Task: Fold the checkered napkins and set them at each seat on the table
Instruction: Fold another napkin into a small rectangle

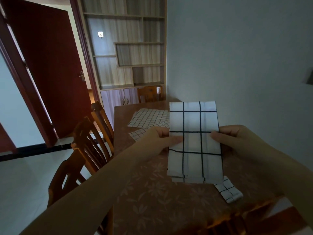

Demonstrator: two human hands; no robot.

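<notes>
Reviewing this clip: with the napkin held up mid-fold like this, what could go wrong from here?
1. The held napkin is pinched only at its side edges by the left hand and right hand; its layered bottom edge already looks uneven, so the fold may slip apart.
2. Lowering it could disturb the small folded napkin on the table beneath.

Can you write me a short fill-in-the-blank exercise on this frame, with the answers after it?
1. The long folded napkin is held above the table by ____ hands, the left hand and the right hand.
2. The small folded napkin lies on the table near the ____ hand.
3. The unfolded napkins lie toward the table's ____ end.
4. The wooden chairs stand along the table's ____ side.

Answers: both; right; far; left
</notes>
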